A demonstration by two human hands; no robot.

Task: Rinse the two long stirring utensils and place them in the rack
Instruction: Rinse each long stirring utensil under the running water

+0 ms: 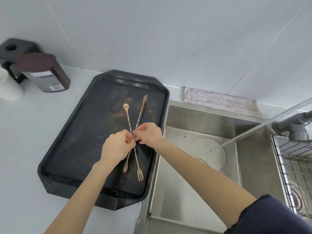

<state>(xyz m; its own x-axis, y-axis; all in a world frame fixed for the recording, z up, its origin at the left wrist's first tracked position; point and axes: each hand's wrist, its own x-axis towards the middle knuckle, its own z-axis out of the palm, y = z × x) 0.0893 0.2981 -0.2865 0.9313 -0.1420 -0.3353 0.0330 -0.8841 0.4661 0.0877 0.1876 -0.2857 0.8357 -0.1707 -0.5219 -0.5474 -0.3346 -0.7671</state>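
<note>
Two long twisted metal stirring utensils lie crossed over a stained black tray (76,132). The first stirring utensil (127,115) has its spoon end at the far left and its fork end at the near right. The second stirring utensil (141,109) has its fork end far and its spoon end near. My left hand (116,146) and my right hand (149,134) meet at the crossing, each pinching the shafts with its fingertips. Which hand grips which shaft is hidden by the fingers. The wire rack (294,164) sits at the far right.
A steel sink (194,183) lies right of the tray. Water streams from the grey faucet (295,127) onto the drain area. A folded cloth (219,100) lies behind the sink. A dark jar (43,73), a white cup (8,88) and a black appliance (15,48) stand at the far left.
</note>
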